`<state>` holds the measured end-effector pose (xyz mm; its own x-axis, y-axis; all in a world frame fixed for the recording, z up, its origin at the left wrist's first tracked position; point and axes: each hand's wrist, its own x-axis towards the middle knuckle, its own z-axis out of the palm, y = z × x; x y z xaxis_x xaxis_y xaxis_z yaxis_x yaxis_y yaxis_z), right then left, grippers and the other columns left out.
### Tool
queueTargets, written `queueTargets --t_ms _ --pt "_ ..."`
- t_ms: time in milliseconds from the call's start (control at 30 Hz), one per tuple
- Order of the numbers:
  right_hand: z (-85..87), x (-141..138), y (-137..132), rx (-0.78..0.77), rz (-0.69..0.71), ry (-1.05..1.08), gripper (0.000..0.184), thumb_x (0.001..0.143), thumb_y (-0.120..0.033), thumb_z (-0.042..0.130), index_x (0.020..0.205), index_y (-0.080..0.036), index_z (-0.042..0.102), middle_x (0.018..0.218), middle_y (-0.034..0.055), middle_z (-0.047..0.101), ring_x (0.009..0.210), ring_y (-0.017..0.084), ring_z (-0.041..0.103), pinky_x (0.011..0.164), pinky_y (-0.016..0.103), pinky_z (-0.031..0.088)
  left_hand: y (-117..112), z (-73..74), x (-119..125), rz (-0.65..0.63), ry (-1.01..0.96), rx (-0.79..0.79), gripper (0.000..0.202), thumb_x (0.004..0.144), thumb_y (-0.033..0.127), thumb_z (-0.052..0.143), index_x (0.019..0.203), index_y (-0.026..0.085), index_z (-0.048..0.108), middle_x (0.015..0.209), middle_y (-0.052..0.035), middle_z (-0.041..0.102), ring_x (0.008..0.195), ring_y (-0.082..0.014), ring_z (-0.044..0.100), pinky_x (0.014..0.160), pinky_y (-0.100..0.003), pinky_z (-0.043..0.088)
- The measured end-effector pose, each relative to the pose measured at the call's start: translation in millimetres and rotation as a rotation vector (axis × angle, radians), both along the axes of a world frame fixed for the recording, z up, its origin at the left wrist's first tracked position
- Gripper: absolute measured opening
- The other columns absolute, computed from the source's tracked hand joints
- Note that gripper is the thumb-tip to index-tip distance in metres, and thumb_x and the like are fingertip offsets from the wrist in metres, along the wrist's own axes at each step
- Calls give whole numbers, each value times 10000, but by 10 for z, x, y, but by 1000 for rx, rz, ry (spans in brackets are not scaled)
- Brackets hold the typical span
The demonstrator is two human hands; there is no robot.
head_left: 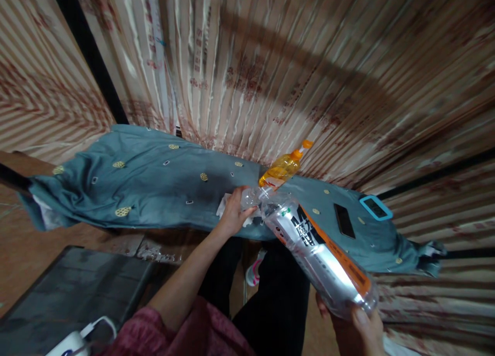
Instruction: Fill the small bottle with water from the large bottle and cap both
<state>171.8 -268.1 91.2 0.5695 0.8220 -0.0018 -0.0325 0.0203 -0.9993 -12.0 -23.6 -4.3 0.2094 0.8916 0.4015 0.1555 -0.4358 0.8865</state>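
Observation:
A large clear plastic bottle [324, 258] with a silver, black and orange label lies tilted across the view, its neck up and to the left. My right hand [358, 325] grips it near its base. My left hand [232, 212] is closed around a small clear container [249, 197], whose exact kind I cannot make out. The large bottle's neck meets or nearly meets this container; whether they touch is unclear. White tissue [221, 206] shows beside and under my left hand. Just beyond the two necks stands a pump bottle [281, 170] of yellow-orange liquid.
A grey-green patterned cloth [154, 178] covers the narrow table. Toward its right end are a dark phone [344, 221] and a blue-framed device [376, 208]. Pleated curtains [247, 62] hang behind. At lower left are a dark surface [73, 289] and a white device with a cable [73, 343].

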Motion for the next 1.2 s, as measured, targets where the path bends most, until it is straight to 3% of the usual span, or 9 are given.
queueTargets --t_ms 233,433,533,733,867,1200 --pt "38 -29 40 23 -22 -23 661 836 -532 687 1417 -245 558 849 53 671 749 234 562 545 306 395 13 -4 -2 5 -10 -9 510 867 351 723 1300 172 519 1255 -157 659 1194 -347 638 1053 -528 483" --pt "73 -20 54 16 -55 -51 690 793 -585 737 1385 -262 594 1012 89 725 845 266 589 529 314 394 16 2 -1 11 -14 -12 503 863 355 732 1292 184 534 1253 -143 662 1195 -345 638 1045 -517 491" --pt "106 -36 65 15 -75 -47 713 763 -610 761 1363 -254 614 1060 82 697 727 216 548 517 314 380 18 3 3 13 -16 -10 499 858 343 733 1284 175 535 1244 -146 663 1186 -347 641 1040 -519 492" --pt "115 -1 39 -2 -44 -94 719 814 -585 705 1419 -225 558 918 70 659 609 207 510 499 335 374 21 -7 11 6 -11 -5 500 859 326 729 1294 181 530 1252 -140 662 1184 -332 640 1045 -501 497" --pt "91 48 21 33 -60 -85 727 777 -564 765 1381 -199 591 780 56 643 588 208 476 495 341 379 23 -18 10 12 2 -13 510 850 315 735 1294 179 525 1245 -140 664 1177 -337 646 1046 -514 495" --pt "122 45 12 31 -76 -97 740 776 -557 789 1401 -222 578 878 47 699 666 235 597 646 400 502 24 20 4 4 -11 -20 502 836 288 732 1278 151 537 1242 -163 660 1197 -370 638 1051 -544 482"
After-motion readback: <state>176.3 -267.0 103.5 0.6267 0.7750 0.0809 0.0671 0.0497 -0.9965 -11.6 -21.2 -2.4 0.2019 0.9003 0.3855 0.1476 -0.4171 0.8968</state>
